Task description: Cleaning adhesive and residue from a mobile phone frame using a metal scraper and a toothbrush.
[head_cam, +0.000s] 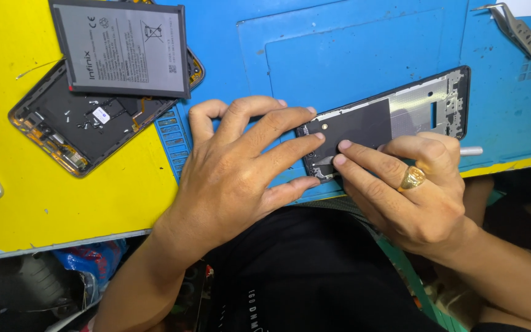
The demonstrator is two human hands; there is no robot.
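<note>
Lying flat on the blue mat (351, 55), the phone frame (394, 117) runs its long axis from lower left to upper right, its lower-left end toward the person. That end sits between both hands. The left hand (241, 172) spreads over it, fingertips pressing its edge, clasping nothing. The right hand (413, 190), wearing a gold ring (412, 178), presses two fingers on the same end from the right. Well apart lie a battery (124, 46), an opened phone (87, 123) and tweezers (523, 37).
</note>
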